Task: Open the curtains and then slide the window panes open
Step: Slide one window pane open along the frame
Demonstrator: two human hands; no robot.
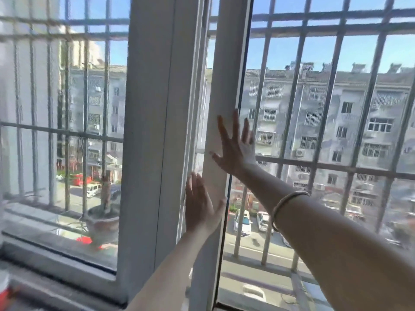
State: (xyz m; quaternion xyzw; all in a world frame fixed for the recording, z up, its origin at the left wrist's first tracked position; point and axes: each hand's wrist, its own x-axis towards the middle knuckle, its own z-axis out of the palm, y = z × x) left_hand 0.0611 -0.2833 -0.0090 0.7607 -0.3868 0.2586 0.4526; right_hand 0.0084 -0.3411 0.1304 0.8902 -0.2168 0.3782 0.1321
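A white sliding window fills the view. The right pane's upright frame (pixel 226 70) stands just right of the wider left pane frame (pixel 152 108), with a narrow gap between them. My right hand (pixel 235 144) lies flat with fingers spread against the right pane's frame, a bangle on its wrist. Lower down, my left hand (pixel 201 205) presses open-palmed on the same frame's left edge. Neither hand holds anything. No curtain shows in front of the glass.
Metal security bars (pixel 336 28) run outside both panes. A potted plant (pixel 103 218) sits on the outer ledge behind the left glass. The sill (pixel 56 272) runs along the bottom left. Apartment blocks and parked cars lie beyond.
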